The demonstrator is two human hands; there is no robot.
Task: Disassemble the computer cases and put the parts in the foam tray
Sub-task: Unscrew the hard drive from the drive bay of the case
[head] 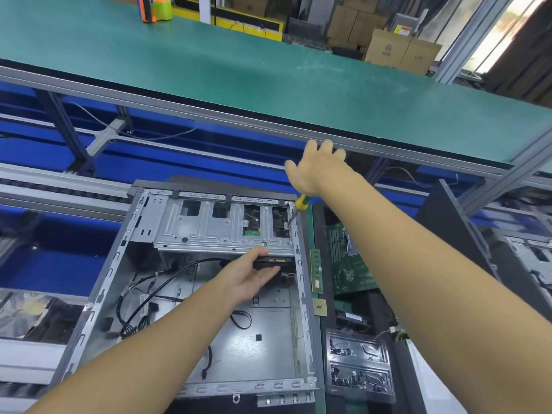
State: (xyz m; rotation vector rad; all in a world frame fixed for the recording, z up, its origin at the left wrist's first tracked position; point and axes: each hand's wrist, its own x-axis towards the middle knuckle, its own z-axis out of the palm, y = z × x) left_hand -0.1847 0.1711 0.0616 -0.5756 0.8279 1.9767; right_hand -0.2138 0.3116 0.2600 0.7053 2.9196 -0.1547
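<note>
At the centre of the head view, one open computer case [209,309] lies on its side, with several black cables [155,288] loose on its floor. Across its far end sits a single silver drive cage [221,222]. The left hand [251,279] reaches under the cage's near edge and holds a dark hard drive [273,261], thumb above and fingers below. The right hand [316,171], seen from the back, is closed round one screwdriver [301,201] with a green and yellow handle. Its tip rests on a screw at the cage's right end.

Just to the right of the case, the dark foam tray [321,228] holds one memory stick [316,270], one small square processor chip [319,307] and one green circuit board [349,264]. White print on the board and a label on the stick are too small to read. Nearer the camera lies a black plastic panel [358,366] with two recesses.

A second case [522,258] stands at the right edge. Beyond the hands runs a green conveyor belt [268,70], with an orange and green tape dispenser [153,7] on its far side. Several cardboard boxes [400,52] are stacked behind it; their markings are blurred.
</note>
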